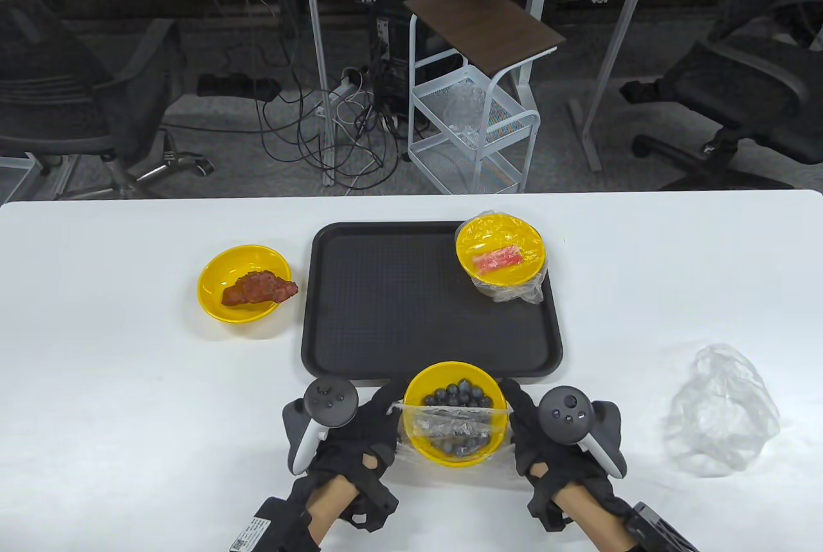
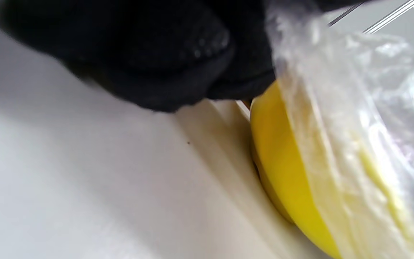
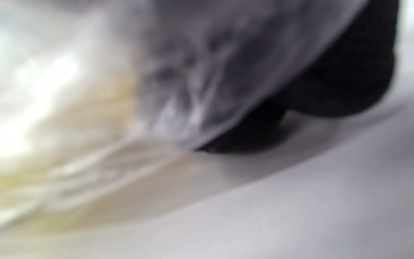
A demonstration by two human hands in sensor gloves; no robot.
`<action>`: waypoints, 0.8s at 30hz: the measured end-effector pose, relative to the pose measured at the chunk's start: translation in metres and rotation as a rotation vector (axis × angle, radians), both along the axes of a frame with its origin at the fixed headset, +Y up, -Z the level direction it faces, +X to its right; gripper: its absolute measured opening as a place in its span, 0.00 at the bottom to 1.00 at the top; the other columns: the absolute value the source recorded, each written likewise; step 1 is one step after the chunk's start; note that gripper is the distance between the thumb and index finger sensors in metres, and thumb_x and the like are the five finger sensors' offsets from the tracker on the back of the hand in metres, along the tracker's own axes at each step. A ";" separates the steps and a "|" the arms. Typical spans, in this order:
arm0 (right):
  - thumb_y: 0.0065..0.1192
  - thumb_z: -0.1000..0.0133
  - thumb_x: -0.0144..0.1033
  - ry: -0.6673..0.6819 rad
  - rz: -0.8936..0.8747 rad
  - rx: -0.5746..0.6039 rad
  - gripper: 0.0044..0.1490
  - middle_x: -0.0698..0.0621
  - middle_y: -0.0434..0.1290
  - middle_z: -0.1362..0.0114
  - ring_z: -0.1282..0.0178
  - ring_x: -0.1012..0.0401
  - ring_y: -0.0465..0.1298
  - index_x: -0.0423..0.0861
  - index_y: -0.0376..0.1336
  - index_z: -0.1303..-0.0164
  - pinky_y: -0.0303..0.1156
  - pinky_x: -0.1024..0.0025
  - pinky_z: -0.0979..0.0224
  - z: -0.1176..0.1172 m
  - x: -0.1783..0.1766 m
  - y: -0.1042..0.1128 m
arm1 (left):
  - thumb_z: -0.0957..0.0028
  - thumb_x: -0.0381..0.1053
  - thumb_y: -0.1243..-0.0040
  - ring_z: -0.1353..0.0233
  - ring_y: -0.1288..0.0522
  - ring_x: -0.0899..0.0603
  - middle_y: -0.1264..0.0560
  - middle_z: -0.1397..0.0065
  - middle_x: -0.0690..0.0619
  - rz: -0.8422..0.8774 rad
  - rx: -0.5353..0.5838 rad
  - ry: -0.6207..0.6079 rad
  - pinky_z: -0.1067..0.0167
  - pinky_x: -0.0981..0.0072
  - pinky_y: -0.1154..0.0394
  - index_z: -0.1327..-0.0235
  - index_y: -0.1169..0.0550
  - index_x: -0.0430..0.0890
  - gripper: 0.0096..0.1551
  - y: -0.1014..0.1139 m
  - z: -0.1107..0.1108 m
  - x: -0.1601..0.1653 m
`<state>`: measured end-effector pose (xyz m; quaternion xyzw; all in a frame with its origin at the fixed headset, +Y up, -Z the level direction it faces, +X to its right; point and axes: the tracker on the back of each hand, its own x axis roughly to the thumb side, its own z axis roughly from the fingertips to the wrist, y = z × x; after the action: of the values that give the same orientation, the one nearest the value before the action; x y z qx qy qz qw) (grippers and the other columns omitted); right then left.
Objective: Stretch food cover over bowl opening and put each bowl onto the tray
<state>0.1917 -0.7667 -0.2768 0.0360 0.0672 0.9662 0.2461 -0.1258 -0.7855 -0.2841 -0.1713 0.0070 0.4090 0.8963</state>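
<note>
Here, at the near edge of the surface (image 1: 128, 385):
Blueberry bowl (image 1: 454, 414): yellow, on the surface just in front of the black tray (image 1: 360, 295), between both hands.
Food cover (image 1: 450, 427): clear plastic, stretched over the bowl's near half only.
Left hand (image 1: 360, 433): fingers pinch the cover at the bowl's left rim.
Right hand (image 1: 537, 433): grips the cover at the right rim.
Covered bowl (image 1: 501, 253): on the tray's far right corner.
Meat bowl (image 1: 243, 283): uncovered, left of the tray.
Spare cover (image 1: 723, 417): crumpled, far right.
</note>
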 end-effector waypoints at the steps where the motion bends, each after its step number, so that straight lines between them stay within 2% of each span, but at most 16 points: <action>1: 0.58 0.45 0.37 -0.001 0.001 0.005 0.36 0.52 0.84 0.57 0.70 0.55 0.87 0.55 0.58 0.23 0.83 0.64 0.70 -0.001 0.000 0.000 | 0.44 0.59 0.45 0.70 0.12 0.46 0.12 0.66 0.60 -0.004 0.001 0.003 0.67 0.57 0.15 0.29 0.26 0.66 0.28 0.000 0.000 0.000; 12: 0.61 0.48 0.36 -0.028 -0.065 -0.031 0.34 0.50 0.84 0.52 0.68 0.53 0.87 0.56 0.66 0.28 0.83 0.64 0.68 -0.018 0.000 0.000 | 0.44 0.59 0.45 0.65 0.12 0.44 0.13 0.60 0.59 0.050 -0.071 0.017 0.65 0.56 0.15 0.33 0.23 0.66 0.25 -0.002 -0.012 0.001; 19: 0.62 0.49 0.35 -0.036 -0.231 -0.185 0.30 0.47 0.83 0.45 0.63 0.52 0.87 0.53 0.71 0.33 0.84 0.64 0.65 -0.034 0.005 -0.008 | 0.44 0.57 0.45 0.61 0.12 0.42 0.13 0.56 0.57 0.091 -0.152 -0.013 0.63 0.55 0.16 0.34 0.22 0.65 0.24 -0.004 -0.020 0.001; 24: 0.62 0.49 0.34 -0.062 -0.359 -0.239 0.30 0.47 0.83 0.42 0.61 0.54 0.88 0.50 0.72 0.35 0.85 0.66 0.66 -0.038 0.009 -0.015 | 0.44 0.56 0.46 0.60 0.13 0.41 0.14 0.55 0.56 0.147 -0.221 -0.028 0.62 0.54 0.16 0.34 0.22 0.62 0.24 -0.007 -0.024 -0.001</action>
<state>0.2004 -0.7817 -0.3148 -0.0119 0.1660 0.8927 0.4188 -0.1263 -0.7924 -0.3082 -0.2749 0.0268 0.4677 0.8396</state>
